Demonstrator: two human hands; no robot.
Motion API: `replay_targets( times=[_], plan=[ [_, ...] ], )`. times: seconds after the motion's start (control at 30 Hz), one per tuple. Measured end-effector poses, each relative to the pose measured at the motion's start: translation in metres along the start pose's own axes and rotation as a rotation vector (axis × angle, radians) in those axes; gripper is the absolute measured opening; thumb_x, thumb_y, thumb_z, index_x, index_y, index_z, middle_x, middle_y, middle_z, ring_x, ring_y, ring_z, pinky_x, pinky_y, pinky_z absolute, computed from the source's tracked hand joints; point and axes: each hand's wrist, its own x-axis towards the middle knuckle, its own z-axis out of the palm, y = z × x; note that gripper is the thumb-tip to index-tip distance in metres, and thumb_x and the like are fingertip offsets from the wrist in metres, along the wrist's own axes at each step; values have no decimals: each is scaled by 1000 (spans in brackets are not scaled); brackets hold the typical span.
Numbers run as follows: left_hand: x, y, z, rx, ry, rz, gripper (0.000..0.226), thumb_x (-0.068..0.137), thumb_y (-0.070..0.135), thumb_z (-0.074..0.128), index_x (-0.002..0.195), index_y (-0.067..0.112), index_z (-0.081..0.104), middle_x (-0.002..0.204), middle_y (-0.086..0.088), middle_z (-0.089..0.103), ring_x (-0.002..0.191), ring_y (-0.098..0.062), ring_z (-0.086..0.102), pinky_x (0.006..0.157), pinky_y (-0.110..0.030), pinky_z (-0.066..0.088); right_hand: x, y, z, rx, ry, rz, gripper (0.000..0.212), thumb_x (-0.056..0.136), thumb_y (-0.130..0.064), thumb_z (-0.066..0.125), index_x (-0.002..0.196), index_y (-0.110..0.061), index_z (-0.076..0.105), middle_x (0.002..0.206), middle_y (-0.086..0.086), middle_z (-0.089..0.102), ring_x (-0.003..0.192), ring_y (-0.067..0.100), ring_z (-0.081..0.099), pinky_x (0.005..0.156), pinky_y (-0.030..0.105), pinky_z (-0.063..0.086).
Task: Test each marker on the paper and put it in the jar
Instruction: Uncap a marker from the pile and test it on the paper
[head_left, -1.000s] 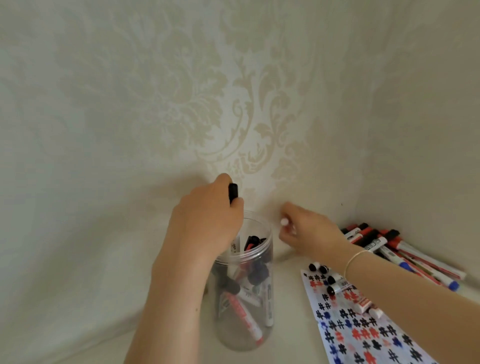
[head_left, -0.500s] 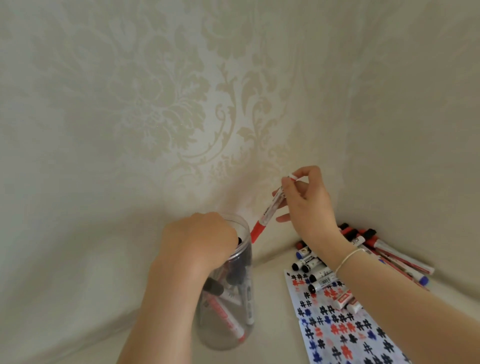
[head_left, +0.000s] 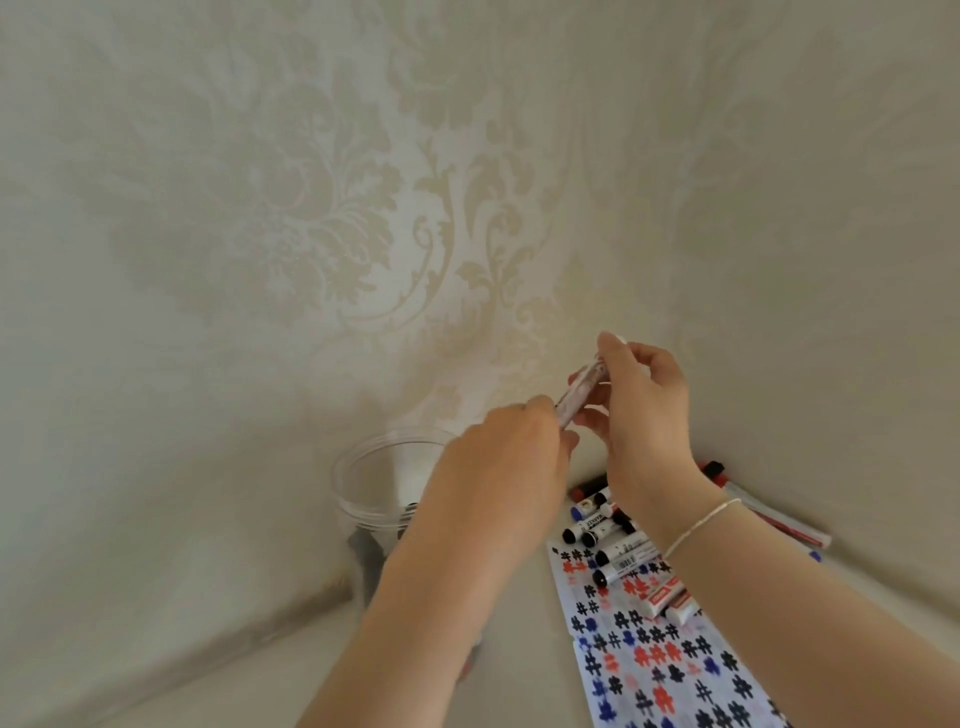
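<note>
Two hands on one marker
Right hand pinches its light, stiff barrel; left hand grips the cap end, likely to uncap.

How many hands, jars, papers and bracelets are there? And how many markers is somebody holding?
Hands: 2, left hand, right hand
Jar: 1
Paper: 1
Bracelet: 1
Held marker: 1
Total: 6

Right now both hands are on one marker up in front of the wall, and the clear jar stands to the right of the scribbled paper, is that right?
Not quite. The head view shows the jar to the left of the paper, not the right. The rest holds: the left hand and right hand both hold one marker before the wall.
</note>
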Motion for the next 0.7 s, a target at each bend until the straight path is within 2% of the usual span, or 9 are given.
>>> replay_targets(
  times=[0.03, 0.1, 0.2, 0.27, 0.33, 0.43, 0.53, 0.7],
  plan=[
    [0, 2, 3, -79, -20, 3, 28, 101, 37, 36, 109, 15, 51, 93, -2, 63, 80, -17, 66, 72, -36, 54, -1, -1, -2, 60, -42, 59, 17, 91, -27, 61, 91, -12, 53, 66, 3, 59, 54, 12, 56, 53, 27, 47],
    [0, 4, 6, -233, -62, 13, 24, 103, 32, 32, 106, 15, 49, 94, -2, 63, 78, -17, 66, 72, -39, 55, -4, -4, -7, 130, -238, 172, 27, 85, -23, 67, 68, -12, 49, 55, 1, 47, 42, 11, 44, 45, 24, 39],
    [-1, 5, 3, -473, -190, 17, 19, 103, 32, 32, 111, 22, 46, 93, 5, 61, 76, -14, 63, 69, -31, 52, -8, -11, -14, -43, -446, 202, 38, 81, -10, 68, 56, -13, 40, 43, 1, 39, 32, 8, 32, 32, 17, 28],
    [0, 7, 2, -641, -222, -5, 15, 103, 31, 34, 110, 27, 47, 82, 13, 59, 66, -5, 60, 62, -22, 48, -5, -14, -18, -110, -472, 192, 38, 82, -6, 67, 55, -13, 41, 41, 0, 39, 32, 7, 31, 31, 16, 28],
    [1, 13, 2, -806, -215, -27, 13, 103, 24, 37, 102, 23, 50, 59, 18, 54, 45, 4, 50, 47, -8, 37, -1, -16, -22, -127, -469, 180, 37, 83, -6, 67, 56, -12, 42, 43, 0, 38, 33, 8, 28, 32, 16, 28],
    [1, 19, 3, -988, -217, -73, 19, 102, 19, 39, 86, 22, 49, 37, 20, 46, 30, 4, 41, 36, -4, 26, 1, -16, -25, -104, -471, 175, 38, 83, -7, 66, 56, -12, 40, 42, -1, 37, 33, 9, 26, 34, 19, 28],
    [1, 18, 6, -1056, -238, -115, 23, 101, 22, 43, 80, 22, 51, 35, 14, 39, 28, 0, 29, 33, -9, 23, 0, -15, -26, -73, -454, 167, 39, 84, -5, 65, 56, -12, 39, 41, -1, 37, 32, 8, 26, 33, 17, 27],
    [1, 15, 12, -1194, -346, -163, 31, 97, 35, 50, 69, 28, 60, 48, 6, 25, 36, -6, 17, 36, -14, 16, -3, -19, -34, -60, -431, 158, 40, 84, -6, 65, 55, -12, 38, 44, 0, 36, 30, 7, 27, 32, 16, 25]
  ],
)
